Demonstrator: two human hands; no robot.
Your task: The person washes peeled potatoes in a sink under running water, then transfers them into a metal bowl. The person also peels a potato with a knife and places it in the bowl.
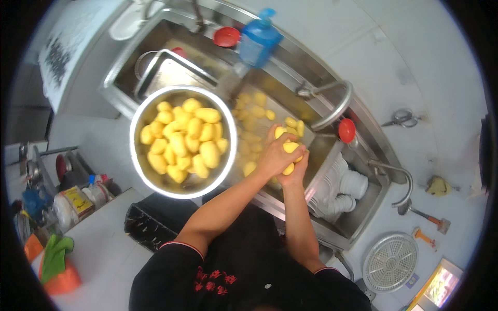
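Both hands are over the middle basin of a steel sink, close together around several peeled potatoes. My left hand lies over them from the left side. My right hand cups them from below and the right. More peeled potatoes lie in the middle basin, some blurred, apparently under water. A large round steel bowl at the left of the basin holds many peeled potatoes.
A steel tray lies in the left basin. White bowls are stacked in the right basin. Curved faucets, a blue plastic bottle and red bowls line the back rim. Scissors hang on the wall.
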